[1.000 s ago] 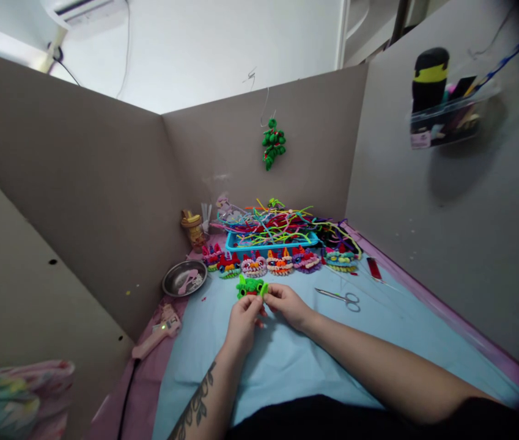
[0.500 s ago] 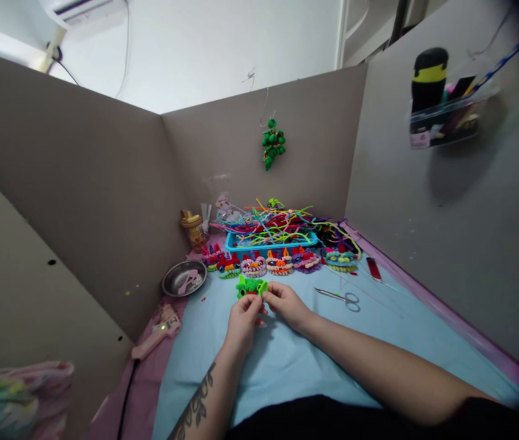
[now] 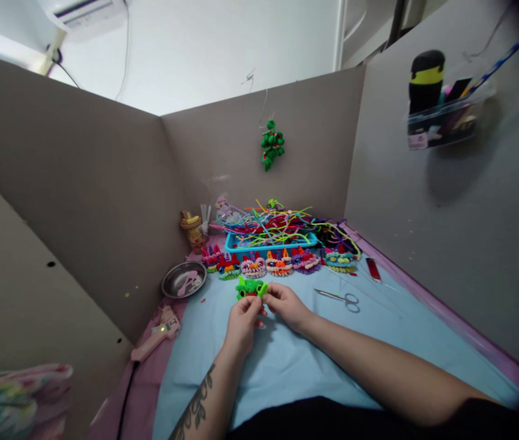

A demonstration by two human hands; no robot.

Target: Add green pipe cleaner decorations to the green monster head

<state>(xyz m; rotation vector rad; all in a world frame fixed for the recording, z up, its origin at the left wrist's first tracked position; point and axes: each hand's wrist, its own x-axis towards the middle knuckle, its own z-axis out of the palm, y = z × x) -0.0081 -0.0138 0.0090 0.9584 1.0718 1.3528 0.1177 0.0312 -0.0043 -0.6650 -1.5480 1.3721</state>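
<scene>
Both my hands hold a small bright green pipe-cleaner figure (image 3: pixel 249 286) over the light blue mat (image 3: pixel 378 342). My left hand (image 3: pixel 242 322) pinches its lower left side with closed fingers. My right hand (image 3: pixel 287 305) pinches its right end. Just behind it stands a row of finished pipe-cleaner figures (image 3: pixel 279 263) in pink, red, orange and purple.
A blue tray of loose pipe cleaners (image 3: pixel 272 231) sits at the back. Scissors (image 3: pixel 340 298) lie to the right, a metal bowl (image 3: pixel 184 280) and a pink glue gun (image 3: pixel 154 335) to the left. Grey partition walls enclose the desk; a green figure (image 3: pixel 272 144) hangs on the back wall.
</scene>
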